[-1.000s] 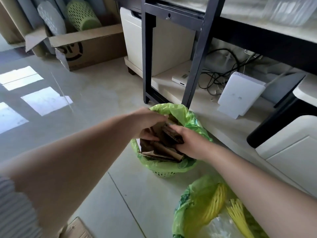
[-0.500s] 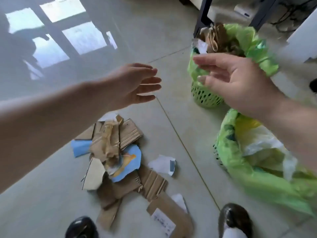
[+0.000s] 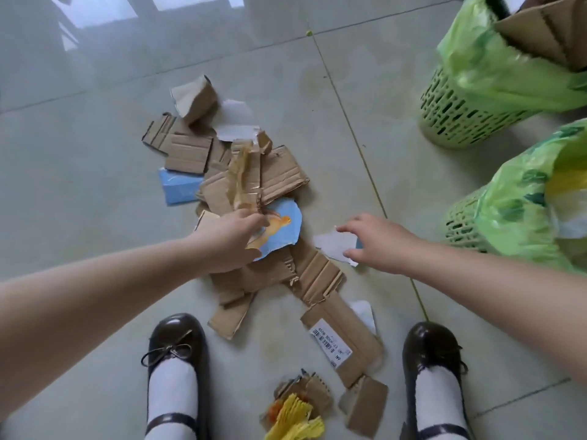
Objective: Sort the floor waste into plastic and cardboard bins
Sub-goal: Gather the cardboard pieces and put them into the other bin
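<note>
Tiled floor (image 3: 95, 138), left hand (image 3: 228, 242) grip hidden over cardboard scraps (image 3: 279, 176), right hand (image 3: 378, 242) grip spread above white scrap (image 3: 333, 246).

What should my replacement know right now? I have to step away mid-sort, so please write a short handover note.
Left hand: down on the pile of torn brown cardboard pieces, fingers at the blue printed scrap; grip unclear.
Right hand: open, reaching over the small white paper scrap, nothing lifted yet.
Done: the upper green mesh bin with green liner already holds cardboard.
The lower green mesh bin holds plastic.
Left: the whole floor pile, the labelled cardboard strip and the yellow plastic bits between the shoes.
</note>
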`<state>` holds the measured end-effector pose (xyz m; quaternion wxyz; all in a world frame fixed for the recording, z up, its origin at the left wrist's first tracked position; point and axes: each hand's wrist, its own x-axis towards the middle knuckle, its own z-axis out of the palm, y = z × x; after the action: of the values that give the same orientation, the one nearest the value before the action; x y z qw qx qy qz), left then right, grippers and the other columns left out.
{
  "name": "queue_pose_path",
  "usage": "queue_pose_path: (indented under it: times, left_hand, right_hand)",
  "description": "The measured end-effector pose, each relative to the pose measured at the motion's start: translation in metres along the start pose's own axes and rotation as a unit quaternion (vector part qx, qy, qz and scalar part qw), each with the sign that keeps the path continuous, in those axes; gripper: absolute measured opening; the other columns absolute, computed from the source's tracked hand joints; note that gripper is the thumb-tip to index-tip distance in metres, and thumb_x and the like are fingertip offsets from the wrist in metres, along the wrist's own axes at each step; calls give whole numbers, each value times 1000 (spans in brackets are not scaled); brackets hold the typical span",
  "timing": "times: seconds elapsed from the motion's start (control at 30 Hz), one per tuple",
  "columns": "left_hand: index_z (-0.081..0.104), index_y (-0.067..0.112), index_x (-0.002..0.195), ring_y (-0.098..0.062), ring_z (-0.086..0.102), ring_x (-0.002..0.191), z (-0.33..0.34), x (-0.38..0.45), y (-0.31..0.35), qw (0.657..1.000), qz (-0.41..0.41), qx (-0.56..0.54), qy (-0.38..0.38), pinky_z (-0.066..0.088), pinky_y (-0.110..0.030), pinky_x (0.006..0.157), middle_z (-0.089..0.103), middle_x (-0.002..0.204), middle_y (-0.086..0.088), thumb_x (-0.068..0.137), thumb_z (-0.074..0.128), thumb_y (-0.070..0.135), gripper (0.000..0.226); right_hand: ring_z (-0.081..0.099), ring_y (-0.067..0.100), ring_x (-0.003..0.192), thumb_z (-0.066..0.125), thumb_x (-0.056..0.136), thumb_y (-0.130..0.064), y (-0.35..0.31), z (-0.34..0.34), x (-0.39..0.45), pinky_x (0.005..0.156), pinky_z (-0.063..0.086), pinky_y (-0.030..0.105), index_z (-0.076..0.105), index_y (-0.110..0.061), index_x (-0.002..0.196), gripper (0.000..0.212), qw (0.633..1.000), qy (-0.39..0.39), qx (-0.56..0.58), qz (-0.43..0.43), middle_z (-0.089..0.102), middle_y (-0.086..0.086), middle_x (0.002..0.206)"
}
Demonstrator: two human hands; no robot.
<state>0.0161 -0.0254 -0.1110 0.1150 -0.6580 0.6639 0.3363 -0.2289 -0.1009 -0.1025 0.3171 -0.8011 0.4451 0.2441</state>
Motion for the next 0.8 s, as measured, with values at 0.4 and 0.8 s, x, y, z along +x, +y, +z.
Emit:
queue_pose_path:
  times: [0.4, 0.8]
  left_hand:
    - [36, 23, 126, -38, 51, 119, 48, 33, -19, 984, 79, 134, 89, 45, -47, 94, 53, 133, -16, 47, 82, 47, 95]
    - [67, 11, 112, -31, 55, 120, 22, 11, -23, 964, 142, -61, 217, 44, -49, 100, 68, 115, -6, 90, 39, 25, 38]
  right_hand:
    - [37, 27, 118, 70, 74, -48, 15, 36, 42, 88, 42, 34, 22, -23, 143, 88, 988, 70, -124, 54, 34, 8, 128]
    - [41, 35, 120, 74, 75, -35, 24, 49, 30, 95, 41, 40, 30, -18, 139, 79, 993, 65, -25, 100, 47, 14, 128]
